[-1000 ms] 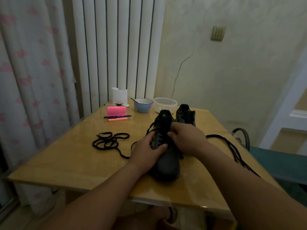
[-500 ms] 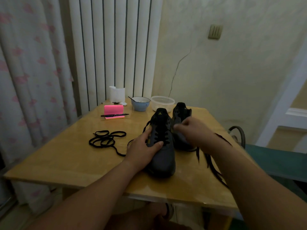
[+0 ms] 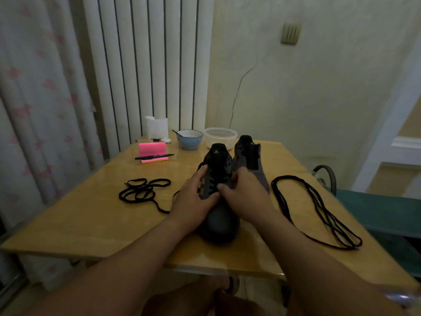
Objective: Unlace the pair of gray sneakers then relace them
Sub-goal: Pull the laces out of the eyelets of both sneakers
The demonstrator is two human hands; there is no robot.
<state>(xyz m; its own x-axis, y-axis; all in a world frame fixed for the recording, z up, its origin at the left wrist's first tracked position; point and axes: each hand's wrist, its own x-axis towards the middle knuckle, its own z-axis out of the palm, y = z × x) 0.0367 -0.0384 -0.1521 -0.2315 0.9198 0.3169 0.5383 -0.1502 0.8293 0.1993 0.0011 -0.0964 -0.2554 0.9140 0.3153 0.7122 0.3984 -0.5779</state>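
Head-worn view, down over table (image 3: 91, 224)

Gripping a dark gray fabric sneaker (image 3: 219, 224) over its midfoot, left hand (image 3: 193, 199) curling round one side and right hand (image 3: 246, 195) round the other. Standing it upright on its sole, rounded toe pointing back below the grip, black tongue with a small gold logo rising beyond the fingers. Showing black lace crossings between the two thumbs. Standing just beyond and right of the grip: a matching gray sneaker (image 3: 248, 156), upright, close beside the first. Lying left of the grip: a bunched black flat shoelace (image 3: 143, 190), one end trailing toward the held shoe and vanishing behind the left hand. Lying right of the grip, apart from both shoes: a second black shoelace (image 3: 319, 210), spreading in long narrow loops.
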